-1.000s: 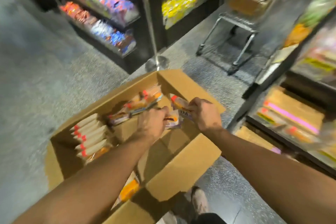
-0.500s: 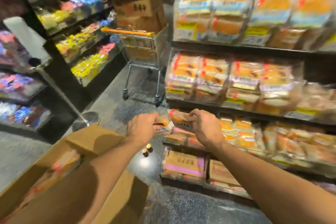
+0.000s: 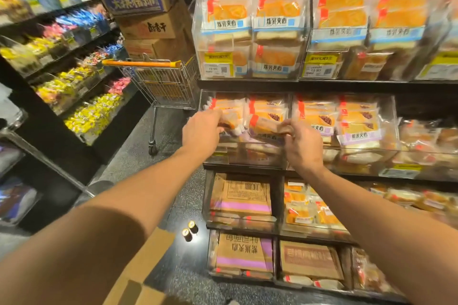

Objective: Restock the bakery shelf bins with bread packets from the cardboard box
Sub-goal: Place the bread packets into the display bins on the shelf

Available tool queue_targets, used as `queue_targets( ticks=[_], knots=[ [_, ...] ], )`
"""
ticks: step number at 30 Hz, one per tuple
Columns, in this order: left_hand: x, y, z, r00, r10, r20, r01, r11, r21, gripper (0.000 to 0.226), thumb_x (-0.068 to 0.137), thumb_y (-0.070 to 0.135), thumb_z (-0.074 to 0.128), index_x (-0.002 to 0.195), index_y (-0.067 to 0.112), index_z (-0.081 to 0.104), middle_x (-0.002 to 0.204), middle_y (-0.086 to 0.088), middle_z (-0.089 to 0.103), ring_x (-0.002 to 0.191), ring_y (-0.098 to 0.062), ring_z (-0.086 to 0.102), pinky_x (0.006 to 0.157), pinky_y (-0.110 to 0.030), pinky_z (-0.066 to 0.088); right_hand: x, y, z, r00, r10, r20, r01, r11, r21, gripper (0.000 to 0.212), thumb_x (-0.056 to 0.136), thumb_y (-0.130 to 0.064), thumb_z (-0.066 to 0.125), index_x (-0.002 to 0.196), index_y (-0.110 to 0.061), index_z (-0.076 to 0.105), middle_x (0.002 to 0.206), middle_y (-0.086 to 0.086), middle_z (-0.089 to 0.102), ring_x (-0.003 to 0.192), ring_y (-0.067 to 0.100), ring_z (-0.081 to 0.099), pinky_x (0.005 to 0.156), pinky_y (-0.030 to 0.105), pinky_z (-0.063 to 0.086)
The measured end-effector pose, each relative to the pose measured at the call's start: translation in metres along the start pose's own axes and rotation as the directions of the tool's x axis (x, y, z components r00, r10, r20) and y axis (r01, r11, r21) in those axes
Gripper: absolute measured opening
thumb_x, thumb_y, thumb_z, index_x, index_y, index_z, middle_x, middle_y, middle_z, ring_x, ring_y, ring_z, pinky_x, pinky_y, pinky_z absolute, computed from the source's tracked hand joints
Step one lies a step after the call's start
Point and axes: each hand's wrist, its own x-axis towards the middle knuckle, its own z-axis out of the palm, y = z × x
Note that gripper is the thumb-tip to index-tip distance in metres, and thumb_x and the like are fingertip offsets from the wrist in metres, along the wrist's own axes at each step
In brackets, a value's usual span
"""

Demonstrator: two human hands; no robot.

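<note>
Dim supermarket aisle, speckled grey floor, black shelving stacked with clear bins. So half a second back both hands were mid-air with the packets, and a second back they were down in the box. Now they've reached the clear acrylic shelf bin (image 3: 247, 153) on the middle tier, which I'd read as the carry being done and the drop-in about to happen.

Grip first: the left hand (image 3: 202, 131) is curled round a clear-wrapped bread packet with a red tab (image 3: 231, 124), right at that bin's front-left corner. The right hand (image 3: 301, 146) pinches a second, tan-coloured wrapped bread packet (image 3: 266, 126) by its end, tilted over the same bin's front lip. Both packets sit just above the stock already inside; whether they touch it, can't tell.

Working out from the bin: below it are bins stuffed with flattened brown cartons. Left of it stands a wire shopping trolley with an orange handle (image 3: 141, 64). Down and left, near the frame's bottom edge, a flap of the brown cardboard box (image 3: 146, 267) pokes in, so more trips are likely needed.
</note>
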Motion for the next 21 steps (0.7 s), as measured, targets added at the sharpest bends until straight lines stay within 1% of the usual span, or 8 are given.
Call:
queue_targets(
  ticks=[3, 4, 6, 8, 12, 15, 18, 21],
  knots=[
    [0.031, -0.007, 0.017, 0.999, 0.050, 0.002, -0.050, 0.999, 0.021, 0.015, 0.092, 0.026, 0.068, 0.104, 0.022, 0.060, 0.109, -0.001, 0.065, 0.103, -0.028, 0.059, 0.078, -0.042, 0.051, 0.020, 0.004, 0.014, 1.000, 0.026, 0.001, -0.026, 0.999, 0.039, 0.027, 0.090, -0.001, 0.057, 0.101, -0.023, 0.065, 0.109, -0.003, 0.068, 0.098, 0.013, 0.056, 0.082, 0.025, 0.041],
    [0.039, -0.010, 0.024, 0.998, 0.067, 0.016, -0.067, 0.997, 0.032, 0.015, 0.092, 0.025, 0.067, 0.104, 0.021, 0.059, 0.108, -0.002, 0.064, 0.102, -0.028, 0.060, 0.077, -0.042, 0.051, 0.026, 0.005, 0.019, 0.999, 0.029, 0.014, -0.029, 0.999, 0.040, 0.028, 0.089, 0.001, 0.056, 0.099, -0.023, 0.065, 0.108, -0.005, 0.068, 0.099, 0.011, 0.055, 0.085, 0.024, 0.041],
    [0.050, -0.014, 0.037, 0.995, 0.090, 0.035, -0.092, 0.994, 0.063, 0.015, 0.092, 0.021, 0.067, 0.105, 0.022, 0.059, 0.108, -0.003, 0.064, 0.100, -0.029, 0.061, 0.074, -0.042, 0.051, 0.035, 0.008, 0.029, 0.999, 0.021, 0.039, -0.022, 1.000, 0.018, 0.030, 0.088, 0.003, 0.057, 0.098, -0.024, 0.066, 0.108, -0.006, 0.068, 0.103, 0.014, 0.058, 0.087, 0.024, 0.041],
    [0.056, -0.018, 0.048, 0.993, 0.099, 0.069, -0.105, 0.990, 0.091, 0.019, 0.091, 0.017, 0.066, 0.108, 0.023, 0.061, 0.108, -0.002, 0.064, 0.099, -0.028, 0.062, 0.073, -0.041, 0.052, 0.041, 0.011, 0.037, 0.995, 0.038, 0.087, -0.035, 0.999, -0.042, 0.030, 0.087, 0.002, 0.058, 0.101, -0.024, 0.066, 0.110, -0.004, 0.068, 0.104, 0.018, 0.059, 0.085, 0.026, 0.043],
    [0.062, -0.025, 0.062, 0.985, 0.118, 0.126, -0.136, 0.980, 0.147, 0.028, 0.091, 0.016, 0.065, 0.118, 0.025, 0.060, 0.109, -0.002, 0.065, 0.101, -0.029, 0.062, 0.071, -0.040, 0.052, 0.049, 0.017, 0.044, 0.969, 0.077, 0.233, -0.021, 0.972, -0.234, 0.031, 0.085, -0.003, 0.058, 0.111, -0.019, 0.062, 0.115, 0.003, 0.064, 0.105, 0.023, 0.057, 0.089, 0.037, 0.050],
    [0.065, -0.027, 0.066, 0.986, 0.106, 0.128, -0.127, 0.978, 0.166, 0.029, 0.091, 0.019, 0.066, 0.118, 0.027, 0.060, 0.107, 0.000, 0.065, 0.101, -0.028, 0.063, 0.070, -0.040, 0.052, 0.057, 0.013, 0.046, 0.958, 0.029, 0.286, 0.062, 0.951, -0.303, 0.029, 0.083, -0.020, 0.065, 0.111, -0.020, 0.061, 0.116, 0.002, 0.063, 0.107, 0.023, 0.056, 0.092, 0.038, 0.050],
    [0.065, -0.029, 0.066, 0.989, 0.115, 0.094, -0.130, 0.976, 0.172, 0.027, 0.091, 0.020, 0.066, 0.116, 0.028, 0.061, 0.103, 0.001, 0.067, 0.098, -0.026, 0.063, 0.067, -0.037, 0.050, 0.063, 0.010, 0.048, 0.934, -0.037, 0.356, 0.163, 0.930, -0.330, 0.036, 0.081, -0.042, 0.061, 0.110, -0.021, 0.060, 0.113, 0.002, 0.065, 0.106, 0.023, 0.056, 0.096, 0.041, 0.048],
    [0.063, -0.027, 0.068, 0.987, 0.138, 0.080, -0.151, 0.971, 0.184, 0.028, 0.089, 0.019, 0.068, 0.116, 0.024, 0.064, 0.100, -0.001, 0.069, 0.095, -0.027, 0.064, 0.070, -0.037, 0.050, 0.067, 0.008, 0.053, 0.924, -0.034, 0.381, 0.188, 0.909, -0.373, 0.033, 0.085, -0.048, 0.058, 0.106, -0.023, 0.056, 0.102, 0.001, 0.067, 0.096, 0.023, 0.059, 0.088, 0.041, 0.052]
  ],
)
